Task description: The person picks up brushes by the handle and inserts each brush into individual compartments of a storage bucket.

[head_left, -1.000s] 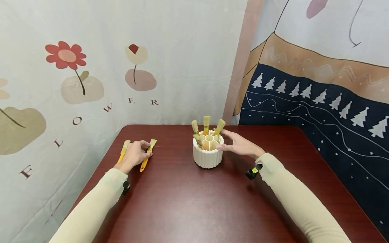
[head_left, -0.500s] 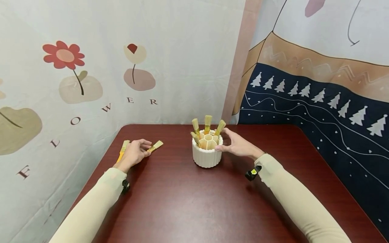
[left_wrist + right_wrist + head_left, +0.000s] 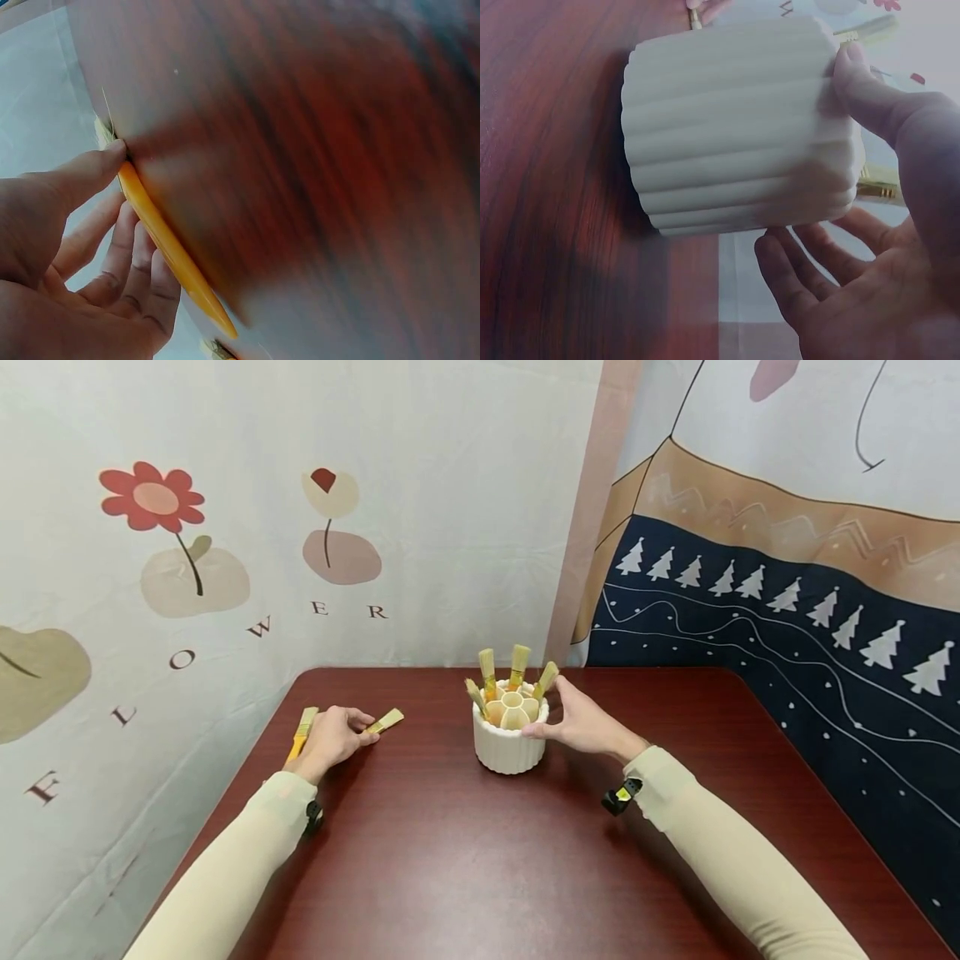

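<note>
A white ribbed holder (image 3: 508, 750) stands mid-table with several yellow-bristled brushes (image 3: 518, 662) upright in its compartments. My right hand (image 3: 564, 717) cups its right side, thumb on the front wall and fingers round the back. In the right wrist view the thumb (image 3: 859, 79) presses the holder (image 3: 735, 127) and the fingers (image 3: 802, 270) curve beneath it. My left hand (image 3: 339, 735) pinches an orange-handled brush (image 3: 387, 721) on the table at the left, bristles pointing right. The left wrist view shows my thumb (image 3: 90, 169) on that brush's handle (image 3: 169, 251).
A second orange-handled brush (image 3: 303, 732) lies on the dark red table (image 3: 465, 860) just left of my left hand. Printed cloth walls close off the back and both sides. The table's left edge runs close to the left hand.
The left hand picked up the brush and swung its bristles round to the right. The holder has shifted slightly left and turned under my right hand, which closed in on it.
</note>
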The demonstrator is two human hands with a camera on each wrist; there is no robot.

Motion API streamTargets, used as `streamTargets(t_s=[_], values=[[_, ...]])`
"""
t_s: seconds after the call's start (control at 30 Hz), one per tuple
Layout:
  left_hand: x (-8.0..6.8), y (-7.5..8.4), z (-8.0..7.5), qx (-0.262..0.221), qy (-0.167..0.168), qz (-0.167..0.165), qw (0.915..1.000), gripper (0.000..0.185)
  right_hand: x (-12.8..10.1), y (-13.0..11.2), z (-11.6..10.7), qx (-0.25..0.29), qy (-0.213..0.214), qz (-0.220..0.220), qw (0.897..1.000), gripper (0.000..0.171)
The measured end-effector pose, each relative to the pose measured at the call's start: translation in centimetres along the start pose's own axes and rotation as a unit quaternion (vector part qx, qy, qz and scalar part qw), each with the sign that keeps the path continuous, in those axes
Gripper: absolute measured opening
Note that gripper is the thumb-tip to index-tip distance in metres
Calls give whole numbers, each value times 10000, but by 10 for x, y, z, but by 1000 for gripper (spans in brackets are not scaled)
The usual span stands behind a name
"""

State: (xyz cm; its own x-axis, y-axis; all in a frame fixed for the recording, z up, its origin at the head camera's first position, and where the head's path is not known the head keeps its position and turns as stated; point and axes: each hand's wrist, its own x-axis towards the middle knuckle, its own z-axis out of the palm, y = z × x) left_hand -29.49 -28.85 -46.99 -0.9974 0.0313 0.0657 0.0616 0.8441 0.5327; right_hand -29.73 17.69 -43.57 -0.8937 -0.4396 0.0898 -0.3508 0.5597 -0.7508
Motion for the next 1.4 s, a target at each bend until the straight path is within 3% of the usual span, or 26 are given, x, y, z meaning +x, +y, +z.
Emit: streamTargets(t_s=[0.27,0.6,0.83,1.03,1.4], values=[[3,1,0,55,-29,14,10000,28,-4,-9,6,21,308,73,9995,99],[1,2,5,19,113,41,9999,25,-13,-22,18,-350,654,402,9964,97],[0,9,5,-86,278,76,9995,28,-16,-27,26,-731,965,524,9913,108],[1,13,5,-124,457,136,9988,29,-16,-32,28,-1045,1006,670,9872,110],[-4,23,3,-194,682,311,9970,30,-19,-36,30,-1047,1028,753,9863,115]])
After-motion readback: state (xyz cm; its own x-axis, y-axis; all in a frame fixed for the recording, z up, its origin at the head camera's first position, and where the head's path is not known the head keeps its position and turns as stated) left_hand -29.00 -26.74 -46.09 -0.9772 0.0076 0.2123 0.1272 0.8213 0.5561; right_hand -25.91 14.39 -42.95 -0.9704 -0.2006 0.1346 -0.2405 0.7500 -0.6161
